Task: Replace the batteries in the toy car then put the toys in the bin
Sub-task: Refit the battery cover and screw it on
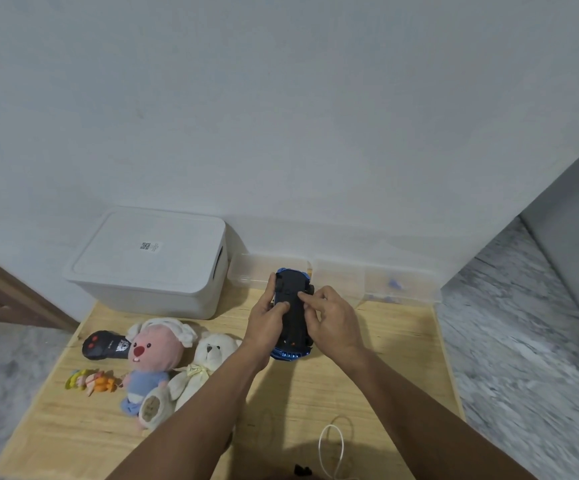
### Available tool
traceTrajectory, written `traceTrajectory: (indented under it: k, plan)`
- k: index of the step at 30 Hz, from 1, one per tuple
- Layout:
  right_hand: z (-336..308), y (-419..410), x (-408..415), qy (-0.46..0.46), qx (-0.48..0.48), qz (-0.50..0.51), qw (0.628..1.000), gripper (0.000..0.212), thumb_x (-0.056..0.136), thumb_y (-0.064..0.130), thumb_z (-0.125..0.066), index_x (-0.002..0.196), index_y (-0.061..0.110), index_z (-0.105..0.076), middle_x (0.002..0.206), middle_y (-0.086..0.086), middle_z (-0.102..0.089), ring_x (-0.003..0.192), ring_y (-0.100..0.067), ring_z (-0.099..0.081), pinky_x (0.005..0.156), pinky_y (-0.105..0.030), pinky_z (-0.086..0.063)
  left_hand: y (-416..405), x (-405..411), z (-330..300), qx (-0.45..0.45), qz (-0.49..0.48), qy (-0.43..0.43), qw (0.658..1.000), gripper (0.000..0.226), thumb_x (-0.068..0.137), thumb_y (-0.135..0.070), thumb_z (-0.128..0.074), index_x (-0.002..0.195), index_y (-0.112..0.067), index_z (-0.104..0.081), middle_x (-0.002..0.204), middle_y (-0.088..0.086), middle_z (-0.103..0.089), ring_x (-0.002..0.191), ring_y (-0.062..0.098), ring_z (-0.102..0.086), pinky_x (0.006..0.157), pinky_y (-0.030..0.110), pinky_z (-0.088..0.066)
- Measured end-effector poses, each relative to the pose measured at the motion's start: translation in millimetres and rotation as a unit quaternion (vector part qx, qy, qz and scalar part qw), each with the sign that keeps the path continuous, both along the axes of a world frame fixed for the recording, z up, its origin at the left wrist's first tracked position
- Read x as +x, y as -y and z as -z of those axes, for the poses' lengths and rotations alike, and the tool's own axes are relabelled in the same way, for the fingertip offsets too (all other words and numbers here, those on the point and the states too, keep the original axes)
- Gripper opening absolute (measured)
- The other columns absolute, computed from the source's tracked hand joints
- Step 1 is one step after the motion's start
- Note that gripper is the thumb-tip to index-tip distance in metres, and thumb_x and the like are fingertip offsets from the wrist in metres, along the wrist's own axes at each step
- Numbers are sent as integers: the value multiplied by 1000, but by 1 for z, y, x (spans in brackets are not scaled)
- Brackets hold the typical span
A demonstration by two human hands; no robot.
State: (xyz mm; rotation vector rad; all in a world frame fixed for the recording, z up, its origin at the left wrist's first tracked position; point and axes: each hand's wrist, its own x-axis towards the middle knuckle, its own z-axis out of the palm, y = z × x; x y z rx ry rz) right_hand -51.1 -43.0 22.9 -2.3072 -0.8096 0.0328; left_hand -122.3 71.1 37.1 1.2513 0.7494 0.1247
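Note:
A blue toy car [291, 306] is held upside down above the wooden table [385, 358], its black underside facing me. My left hand [266, 323] grips the car's left side, thumb on the underside. My right hand [329, 320] holds the right side, its fingertips pressing on the black underside near the middle. A white lidded bin [149, 261] stands at the back left of the table, its lid on. On the left lie a pink plush [153, 358], a white teddy bear [205, 365], a black remote control [104, 344] and a small colourful figure toy [90, 381].
A clear plastic organiser box [385, 278] runs along the wall behind the car. A white cord loop [331, 448] and a small black piece [302, 470] lie near the table's front edge. Grey floor surrounds the table on both sides.

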Motion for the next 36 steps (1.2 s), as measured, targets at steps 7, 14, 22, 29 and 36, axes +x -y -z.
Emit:
traceTrajectory:
  k: [7, 14, 22, 29, 36]
  plan:
    - [-1, 0, 2, 14, -27, -1, 1000, 29, 92, 16, -56, 117, 19, -71, 91, 3, -60, 76, -19, -62, 65, -30, -51, 3, 2, 0, -11, -7, -9, 1000, 60, 97, -10, -47, 144, -46, -37, 104, 7, -68, 90, 22, -65, 80, 36, -56]
    - [2, -1, 3, -46, 42, 38, 997, 25, 89, 10, -61, 109, 16, -75, 85, 7, -57, 68, 0, -50, 65, -13, -41, 5, 2, 1, -24, -14, -7, 1000, 59, 96, -9, -47, 143, -46, -39, 98, 1, -68, 84, 20, -65, 74, 34, -57]
    - [-2, 3, 5, -62, -12, 9, 998, 25, 90, 14, -60, 111, 17, -73, 90, 7, -59, 79, -8, -57, 71, -18, -46, 6, 0, 6, -25, -3, -17, 1000, 59, 96, -11, -47, 143, -46, -39, 104, 3, -68, 89, 26, -66, 77, 39, -58]
    - [-19, 2, 13, -332, 142, 111, 926, 26, 82, 3, -68, 104, 16, -72, 75, 2, -61, 74, -8, -58, 71, -19, -40, -4, 0, 5, -44, 14, -26, 999, 63, 96, -12, -46, 147, -47, -30, 104, 5, -71, 95, 35, -68, 82, 45, -58]
    - [-41, 4, 36, -473, 171, 192, 843, 39, 93, -1, -47, 131, 10, -44, 121, -12, -54, 104, -20, -52, 78, -31, -45, -6, 1, 3, -89, 6, -17, 996, 65, 96, -16, -54, 148, -45, -27, 103, -2, -70, 96, 28, -69, 84, 46, -57]
